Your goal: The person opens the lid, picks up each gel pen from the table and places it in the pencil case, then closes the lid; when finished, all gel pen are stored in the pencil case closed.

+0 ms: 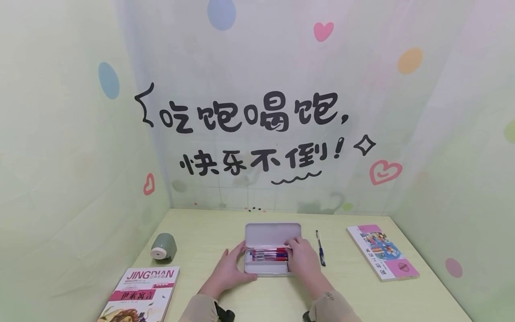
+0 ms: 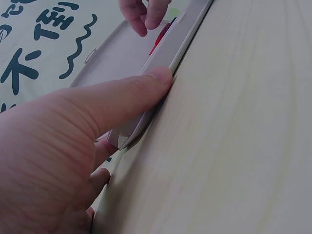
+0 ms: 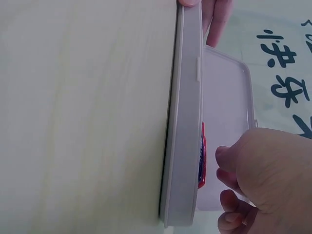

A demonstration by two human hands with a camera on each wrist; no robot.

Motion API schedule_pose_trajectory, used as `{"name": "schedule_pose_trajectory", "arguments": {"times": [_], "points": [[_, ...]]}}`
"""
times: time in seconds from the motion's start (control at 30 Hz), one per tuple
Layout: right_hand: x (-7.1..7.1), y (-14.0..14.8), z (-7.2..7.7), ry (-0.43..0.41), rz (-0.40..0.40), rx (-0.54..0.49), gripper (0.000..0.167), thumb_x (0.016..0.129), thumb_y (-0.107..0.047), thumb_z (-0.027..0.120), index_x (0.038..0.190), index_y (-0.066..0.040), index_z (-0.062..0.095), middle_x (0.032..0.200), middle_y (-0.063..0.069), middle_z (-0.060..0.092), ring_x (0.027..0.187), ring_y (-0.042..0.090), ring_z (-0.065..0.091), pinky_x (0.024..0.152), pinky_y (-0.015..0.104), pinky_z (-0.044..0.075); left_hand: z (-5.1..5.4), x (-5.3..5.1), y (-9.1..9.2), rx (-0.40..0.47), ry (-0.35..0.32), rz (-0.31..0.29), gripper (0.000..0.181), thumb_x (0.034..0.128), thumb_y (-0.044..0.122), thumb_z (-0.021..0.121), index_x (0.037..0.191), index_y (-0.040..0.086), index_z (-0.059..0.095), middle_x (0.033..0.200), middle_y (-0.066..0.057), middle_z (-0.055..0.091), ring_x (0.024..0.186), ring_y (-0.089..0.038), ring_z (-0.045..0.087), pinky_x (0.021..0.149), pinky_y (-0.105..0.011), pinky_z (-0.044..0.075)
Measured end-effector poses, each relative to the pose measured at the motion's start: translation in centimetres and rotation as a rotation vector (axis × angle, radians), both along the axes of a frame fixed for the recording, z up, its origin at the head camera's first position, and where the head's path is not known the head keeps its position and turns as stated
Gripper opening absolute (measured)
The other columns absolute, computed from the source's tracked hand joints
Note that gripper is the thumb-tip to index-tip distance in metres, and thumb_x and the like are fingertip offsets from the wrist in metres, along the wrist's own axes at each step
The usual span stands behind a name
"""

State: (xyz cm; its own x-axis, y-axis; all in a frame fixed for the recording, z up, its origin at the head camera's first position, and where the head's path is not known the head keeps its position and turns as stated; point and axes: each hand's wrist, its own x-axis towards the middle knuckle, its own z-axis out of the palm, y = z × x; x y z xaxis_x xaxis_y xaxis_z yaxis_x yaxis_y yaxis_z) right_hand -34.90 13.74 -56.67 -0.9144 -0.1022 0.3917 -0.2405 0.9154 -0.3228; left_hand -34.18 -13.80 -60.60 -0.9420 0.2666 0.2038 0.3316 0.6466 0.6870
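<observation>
A pale pencil case [image 1: 265, 268] lies on the table with its lid [image 1: 271, 235] raised at the back. Several pens [image 1: 268, 255] with red and blue ends lie side by side inside it. My left hand [image 1: 230, 271] grips the case's left end; in the left wrist view its thumb [image 2: 141, 90] lies against the front wall. Over the right end of the case is my right hand [image 1: 304, 261]. Its fingers [image 3: 231, 217] are loosely bent by the pen ends and the lid in the right wrist view, with nothing visible between them.
A single blue-and-clear pen [image 1: 320, 249] lies right of the case. Farther right is a pink-and-white book [image 1: 382, 251]. On the left stand a grey-green pencil sharpener [image 1: 165, 248] and, nearer, another book [image 1: 141, 293]. Printed cloth walls [image 1: 257, 197] enclose the table's back and sides.
</observation>
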Motion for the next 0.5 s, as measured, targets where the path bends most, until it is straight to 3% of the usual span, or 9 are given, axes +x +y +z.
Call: {"name": "schedule_pose_trajectory", "arguments": {"times": [0.27,0.5], "points": [[0.3,3.4,-0.1,-0.009,-0.114,-0.113,0.025,0.101,-0.02,0.075,0.124,-0.011,0.075,0.12,0.014,0.072,0.11,0.036,0.072,0.092,0.056,0.067,0.1,0.1,0.1,-0.005,-0.013,0.007,0.128,0.0689,0.052,0.1,0.17,0.006,0.037,0.162,-0.012,0.062,0.158,-0.043,0.049,0.14,-0.07,0.011],[0.9,6.6,0.0,-0.151,-0.241,-0.157,0.044,0.104,-0.027,0.068,0.141,-0.003,0.064,0.134,0.027,0.066,0.117,0.046,0.068,0.092,0.066,0.064,0.0,-0.1,0.0,-0.01,-0.024,0.014,0.128,0.0689,0.054,0.1,0.171,0.009,0.037,0.164,-0.009,0.061,0.16,-0.041,0.048,0.141,-0.069,0.01]]}}
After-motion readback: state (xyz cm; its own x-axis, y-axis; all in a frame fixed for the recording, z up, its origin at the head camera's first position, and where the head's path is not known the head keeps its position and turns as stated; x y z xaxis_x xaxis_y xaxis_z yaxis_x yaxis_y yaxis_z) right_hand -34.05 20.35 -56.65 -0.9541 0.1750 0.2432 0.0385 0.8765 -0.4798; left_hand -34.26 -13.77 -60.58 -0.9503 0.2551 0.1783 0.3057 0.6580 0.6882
